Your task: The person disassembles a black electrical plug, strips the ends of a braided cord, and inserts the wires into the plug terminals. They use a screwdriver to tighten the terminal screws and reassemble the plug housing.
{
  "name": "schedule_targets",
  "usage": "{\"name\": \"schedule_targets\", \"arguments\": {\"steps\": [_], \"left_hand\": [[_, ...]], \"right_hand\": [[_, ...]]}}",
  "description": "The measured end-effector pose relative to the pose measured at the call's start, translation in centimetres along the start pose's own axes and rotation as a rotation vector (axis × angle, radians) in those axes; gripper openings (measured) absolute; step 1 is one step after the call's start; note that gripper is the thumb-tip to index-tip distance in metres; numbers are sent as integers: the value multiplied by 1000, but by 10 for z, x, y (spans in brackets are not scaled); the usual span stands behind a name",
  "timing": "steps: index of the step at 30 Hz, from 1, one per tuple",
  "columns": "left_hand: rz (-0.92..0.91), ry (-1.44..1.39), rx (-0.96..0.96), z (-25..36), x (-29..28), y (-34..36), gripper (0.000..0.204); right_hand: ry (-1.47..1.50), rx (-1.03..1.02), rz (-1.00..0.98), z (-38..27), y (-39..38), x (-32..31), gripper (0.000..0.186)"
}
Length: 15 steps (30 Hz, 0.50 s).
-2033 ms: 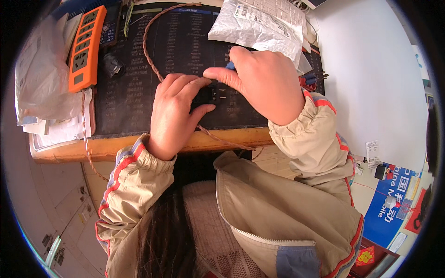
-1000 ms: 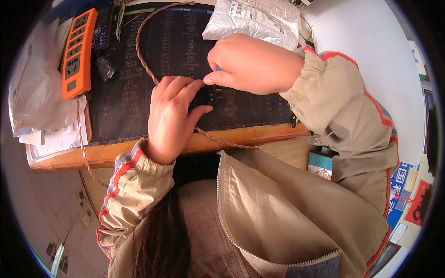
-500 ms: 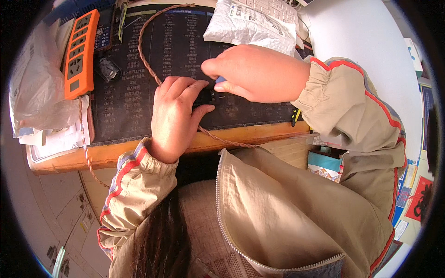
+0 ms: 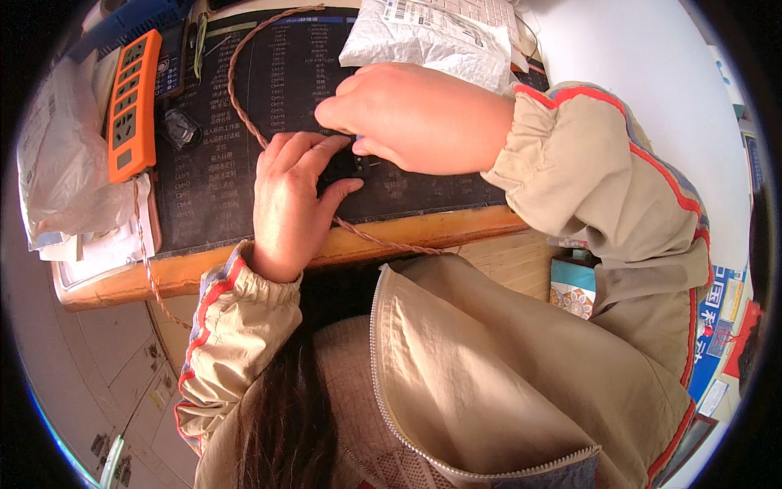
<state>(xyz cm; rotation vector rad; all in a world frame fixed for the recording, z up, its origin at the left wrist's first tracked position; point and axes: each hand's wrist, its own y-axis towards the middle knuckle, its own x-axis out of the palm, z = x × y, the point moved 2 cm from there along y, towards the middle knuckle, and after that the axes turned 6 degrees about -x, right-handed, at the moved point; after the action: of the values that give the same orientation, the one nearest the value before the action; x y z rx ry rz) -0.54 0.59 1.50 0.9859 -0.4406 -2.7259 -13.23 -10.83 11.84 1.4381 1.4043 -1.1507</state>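
A small black block (image 4: 345, 166) with light, screw-like spots lies on the dark desk mat. Thumb and fingers of my left hand (image 4: 291, 191) grip its left side. Over its right side bends my right hand (image 4: 419, 121), closed around a tool with a blue handle (image 4: 359, 138); only a sliver of blue shows, and the tool's working end is hidden. A brown-and-white twisted cord (image 4: 238, 96) runs down the mat to my left hand. Beyond that hand, twisted cord (image 4: 383, 240) reappears and crosses the desk's front edge.
An orange power strip (image 4: 133, 106) lies at the left beside a clear plastic bag (image 4: 61, 155) and papers. Near it is a small dark coiled cable (image 4: 181, 129). A white mailing bag (image 4: 423, 45) and a keyboard (image 4: 489, 11) sit at the back. The wooden desk edge (image 4: 187, 273) runs along the front.
My right hand has turned and shifted left over the black block, covering most of the blue handle. My left hand keeps its grip. The whole view has shifted slightly.
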Motion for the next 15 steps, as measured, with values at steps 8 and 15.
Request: {"name": "schedule_targets", "arguments": {"steps": [8,15], "left_hand": [[-2,22,22,-2,3,0,46],[-18,65,31,-3,3,0,48]], "right_hand": [[-51,362,-202,-1,1,-5,37],[13,318,64,6,8,7,25]]}}
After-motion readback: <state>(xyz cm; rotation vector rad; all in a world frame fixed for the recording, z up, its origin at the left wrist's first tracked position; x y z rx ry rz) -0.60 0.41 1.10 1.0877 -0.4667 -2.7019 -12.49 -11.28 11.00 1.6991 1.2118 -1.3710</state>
